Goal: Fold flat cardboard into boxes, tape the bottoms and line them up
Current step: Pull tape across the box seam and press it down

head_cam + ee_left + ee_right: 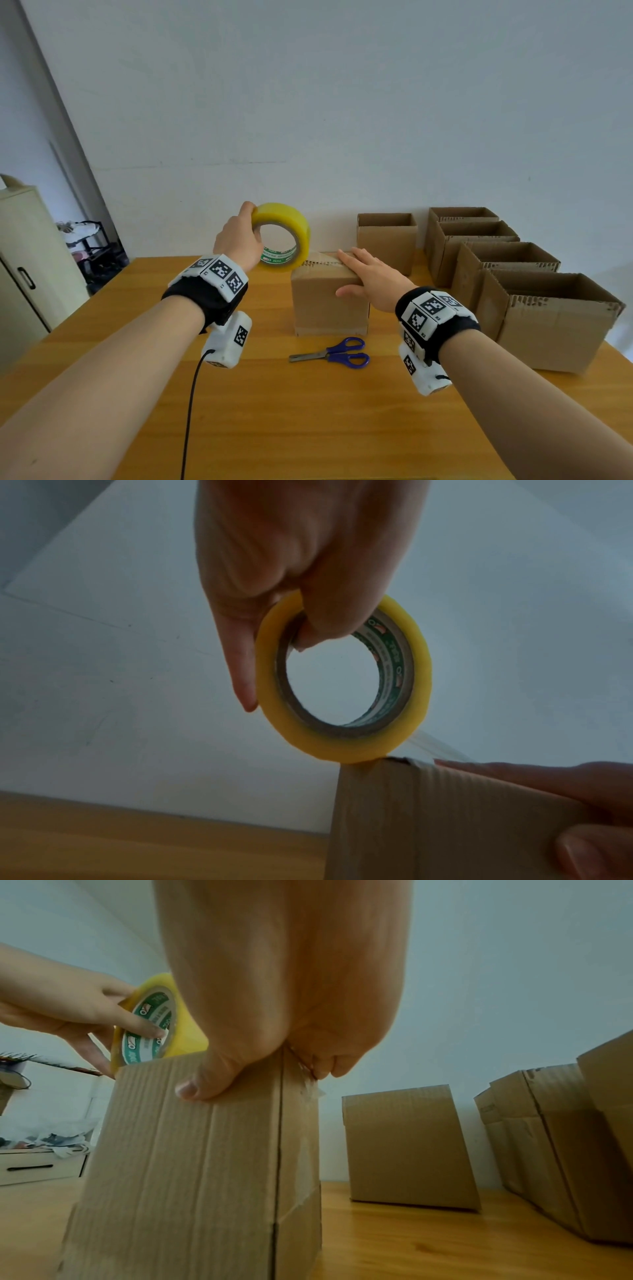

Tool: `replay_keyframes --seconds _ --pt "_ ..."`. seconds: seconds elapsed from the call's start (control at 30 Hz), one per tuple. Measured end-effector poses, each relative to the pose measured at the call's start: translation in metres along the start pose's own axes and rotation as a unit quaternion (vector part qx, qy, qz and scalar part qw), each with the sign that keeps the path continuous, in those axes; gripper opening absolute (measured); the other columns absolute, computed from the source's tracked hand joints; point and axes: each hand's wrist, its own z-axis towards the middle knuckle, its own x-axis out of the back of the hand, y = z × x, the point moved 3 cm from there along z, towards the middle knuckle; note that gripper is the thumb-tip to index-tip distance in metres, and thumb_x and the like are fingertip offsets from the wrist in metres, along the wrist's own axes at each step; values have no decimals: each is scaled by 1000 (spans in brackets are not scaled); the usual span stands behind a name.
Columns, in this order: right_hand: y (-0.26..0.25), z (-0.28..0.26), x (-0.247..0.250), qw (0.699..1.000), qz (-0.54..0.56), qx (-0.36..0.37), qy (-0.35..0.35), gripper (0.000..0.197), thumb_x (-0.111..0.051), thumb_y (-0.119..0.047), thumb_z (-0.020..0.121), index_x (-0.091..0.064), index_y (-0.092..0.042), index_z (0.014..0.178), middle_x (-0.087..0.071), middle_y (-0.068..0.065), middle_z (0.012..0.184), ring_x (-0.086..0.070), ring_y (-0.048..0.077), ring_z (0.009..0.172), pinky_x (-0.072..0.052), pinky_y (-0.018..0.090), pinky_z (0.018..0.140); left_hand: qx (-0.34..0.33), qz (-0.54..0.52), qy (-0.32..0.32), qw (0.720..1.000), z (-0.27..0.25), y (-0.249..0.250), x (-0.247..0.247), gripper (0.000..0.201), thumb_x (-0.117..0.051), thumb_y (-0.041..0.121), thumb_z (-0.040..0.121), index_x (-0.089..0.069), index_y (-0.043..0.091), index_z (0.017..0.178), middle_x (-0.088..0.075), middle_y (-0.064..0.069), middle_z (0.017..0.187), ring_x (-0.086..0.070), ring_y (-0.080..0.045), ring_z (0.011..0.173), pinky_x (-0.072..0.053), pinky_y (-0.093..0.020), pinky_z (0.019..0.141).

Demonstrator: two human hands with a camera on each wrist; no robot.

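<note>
The left hand (239,240) grips the tape roll (284,236) at the upturned box's (329,301) far-left top corner, while the right hand (373,281) lies flat-fingered on its top, nearer the table's right edge.

A closed box (329,298) stands mid-surface (137,342), scissors (334,353) just in front. A tape roll (284,233) touches its far left edge. Five open boxes (493,263) stand to the right.

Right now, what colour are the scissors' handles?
Blue-purple; the scissors lie on the table before the box. Head view shows them best.
</note>
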Motion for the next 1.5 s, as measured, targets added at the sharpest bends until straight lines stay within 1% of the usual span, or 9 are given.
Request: replay_keyframes --seconds 0.23,0.43,0.57,0.77,0.87,1.03,1.2,1.37,1.5 --pt "-1 0 -1 1000 3 -6 3 74 -49 -50 93 -10 -29 152 -14 3 156 -24 25 139 -29 35 111 19 39 -3 999 -5 -26 -8 20 -42 12 97 -42 14 117 -57 -16 92 -58 -36 76 -41 -39 61" --pt "0 1 -1 1000 3 -12 -1 74 -48 -50 93 -9 -30 152 -11 2 157 -23 23 140 -28 34 111 22 32 -6 999 -3 -29 -12 19 -43 12 97 -42 15 116 -58 -15 90 -59 -34 75 -47 -41 62" --pt "-1 0 0 1000 2 -12 -2 74 -48 -50 93 -8 -30 152 -9 2 158 -21 23 141 -27 34 111 21 31 -6 999 -2 -30 -13 19 -43 11 97 -43 14 115 -58 -14 88 -57 -34 74 -41 -39 61" --pt "0 1 -2 1000 0 -13 -6 74 -48 -50 93 -8 -30 152 -9 2 158 -21 25 142 -27 35 112 19 36 -8 999 -1 -30 -14 21 -44 10 96 -43 13 117 -59 -15 90 -57 -34 74 -42 -39 62" --pt "0 4 0 999 -27 -19 -12 78 -46 -56 92 -6 -27 152 -6 4 159 -17 25 144 -18 36 116 13 37 -11 999 0 -29 -14 21 -44 10 96 -43 13 117 -59 -15 91 -57 -34 76 -43 -40 63" --pt "-8 10 -4 995 -97 -22 11 94 -45 -66 87 -2 -14 152 17 7 159 10 20 147 0 38 120 17 30 -12 999 -3 -30 -15 23 -44 9 96 -43 13 118 -59 -15 94 -58 -34 79 -43 -40 65" --pt "-22 17 -10 991 -128 34 19 82 -36 -58 95 4 -16 153 6 2 161 4 15 148 1 34 120 19 25 -14 999 -4 -30 -15 24 -43 9 96 -42 14 119 -58 -16 95 -58 -36 81 -42 -40 65" --pt "-28 16 -5 993 -117 21 -1 79 -36 -57 95 -5 -14 153 -8 3 160 -9 17 147 -7 33 119 25 19 -18 999 -6 -30 -16 24 -43 9 96 -42 14 119 -58 -15 96 -57 -33 80 -40 -38 64" --pt "-41 19 -5 994 -106 8 -7 81 -35 -59 95 -6 -10 152 -9 6 160 -10 19 147 -11 33 118 28 17 -17 999 -7 -30 -16 24 -44 9 96 -42 13 119 -58 -16 96 -55 -30 77 -39 -37 64"
